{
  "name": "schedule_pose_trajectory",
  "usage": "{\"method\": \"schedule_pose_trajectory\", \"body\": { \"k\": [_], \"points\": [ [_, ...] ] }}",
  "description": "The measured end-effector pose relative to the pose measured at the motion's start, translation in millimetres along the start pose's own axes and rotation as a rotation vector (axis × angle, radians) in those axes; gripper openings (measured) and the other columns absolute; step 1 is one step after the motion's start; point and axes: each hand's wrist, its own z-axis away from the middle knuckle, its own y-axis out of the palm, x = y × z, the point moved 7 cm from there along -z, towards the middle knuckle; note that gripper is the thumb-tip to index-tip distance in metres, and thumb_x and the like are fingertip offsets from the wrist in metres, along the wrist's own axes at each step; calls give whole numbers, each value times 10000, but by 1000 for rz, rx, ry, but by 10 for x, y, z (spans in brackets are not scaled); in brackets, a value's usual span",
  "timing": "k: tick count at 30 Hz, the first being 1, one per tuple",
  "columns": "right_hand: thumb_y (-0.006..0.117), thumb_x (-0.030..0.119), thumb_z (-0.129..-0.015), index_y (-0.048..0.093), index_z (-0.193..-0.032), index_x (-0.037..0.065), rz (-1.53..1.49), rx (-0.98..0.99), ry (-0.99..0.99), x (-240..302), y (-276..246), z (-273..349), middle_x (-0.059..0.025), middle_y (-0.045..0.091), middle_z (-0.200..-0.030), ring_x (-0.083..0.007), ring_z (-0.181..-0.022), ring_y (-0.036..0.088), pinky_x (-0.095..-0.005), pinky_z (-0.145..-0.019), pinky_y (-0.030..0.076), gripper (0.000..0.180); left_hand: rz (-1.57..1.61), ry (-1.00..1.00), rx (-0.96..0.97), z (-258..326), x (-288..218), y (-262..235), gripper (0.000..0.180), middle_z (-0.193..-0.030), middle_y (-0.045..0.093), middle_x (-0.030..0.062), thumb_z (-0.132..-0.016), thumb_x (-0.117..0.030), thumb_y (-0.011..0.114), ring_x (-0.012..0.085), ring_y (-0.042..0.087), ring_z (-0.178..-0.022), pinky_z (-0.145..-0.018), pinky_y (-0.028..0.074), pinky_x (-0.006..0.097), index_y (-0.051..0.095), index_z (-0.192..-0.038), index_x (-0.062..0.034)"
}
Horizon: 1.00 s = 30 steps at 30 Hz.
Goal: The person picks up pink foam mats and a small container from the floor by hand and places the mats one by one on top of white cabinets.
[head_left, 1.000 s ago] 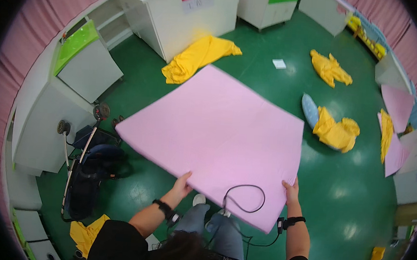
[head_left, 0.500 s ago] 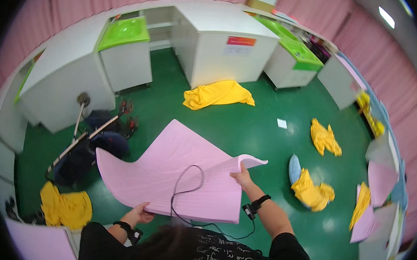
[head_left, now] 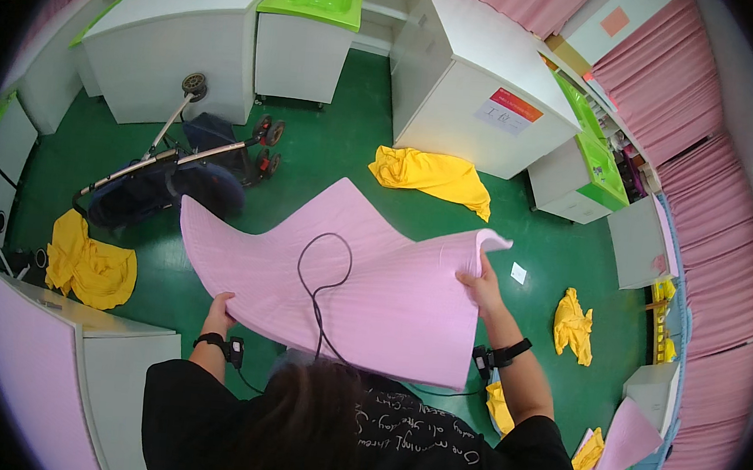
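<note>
A large pink ribbed mat (head_left: 398,298) spans the space in front of me, its right edge curled up and its left corner raised. My left hand (head_left: 220,310) is closed on its near left edge, fingers partly hidden beneath. At the right edge, below the curl, my right hand (head_left: 483,290) grips it with the thumb on top. A dark looped cable (head_left: 323,319) lies over the mat's middle and runs toward my body. Each wrist wears a black strap with a small device, the left device (head_left: 235,352) and the right device (head_left: 481,360).
A navy stroller (head_left: 201,189) lies on the green floor at left. Yellow cloths lie around: one at left (head_left: 91,263), one by the white cabinet (head_left: 428,177), one at right (head_left: 573,327). Close at lower left stands a white cabinet (head_left: 126,383). Green-topped sink units (head_left: 306,55) line the back.
My view has turned, and the room has shifted in the picture. My hands are farther apart, with the mat spread wider between them. Both keep hold of it.
</note>
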Motion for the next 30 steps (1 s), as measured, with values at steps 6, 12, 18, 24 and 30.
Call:
{"method": "schedule_pose_trajectory", "body": {
  "k": [6,12,18,24,30],
  "points": [
    [527,-130,-692,238,-1346,61,8,101,-129,547,-431,-360,-83,495,-1169,-163,-998,512,-267,-849,409,740,96,-14,1,159,706,411,439,-1180,468,173,-739,-30,503,323,455,-1087,-962,346,444,396,-1159,39],
    [564,-92,-698,240,-1341,40,38,312,-191,707,-824,-820,-80,469,-1193,-151,-1028,488,-259,-876,393,732,252,81,13,496,1930,161,415,-1189,468,166,-767,-51,496,314,451,-1094,-989,319,436,408,-1163,34],
    [611,-7,-683,249,-1330,9,158,616,-214,442,-978,-1260,-115,374,-1290,-181,-1152,386,-276,-941,326,742,320,156,-70,1006,3267,-35,389,-1180,474,165,-794,-78,498,306,464,-1076,-961,351,426,414,-1158,27],
    [622,17,-680,261,-1326,19,221,893,-204,114,-561,-1459,-122,422,-1253,-191,-1072,462,-276,-907,366,740,304,-111,-191,1273,4802,-731,507,-1206,419,239,-821,-251,501,360,418,-1099,-943,332,448,346,-1190,62],
    [546,-67,-683,263,-1337,63,212,998,-43,-188,-687,-2056,-61,462,-1196,-141,-1028,483,-258,-856,391,725,526,-236,46,1521,5354,668,480,-1202,424,242,-849,-278,456,386,428,-1084,-943,333,469,360,-1176,61]
  ]
}}
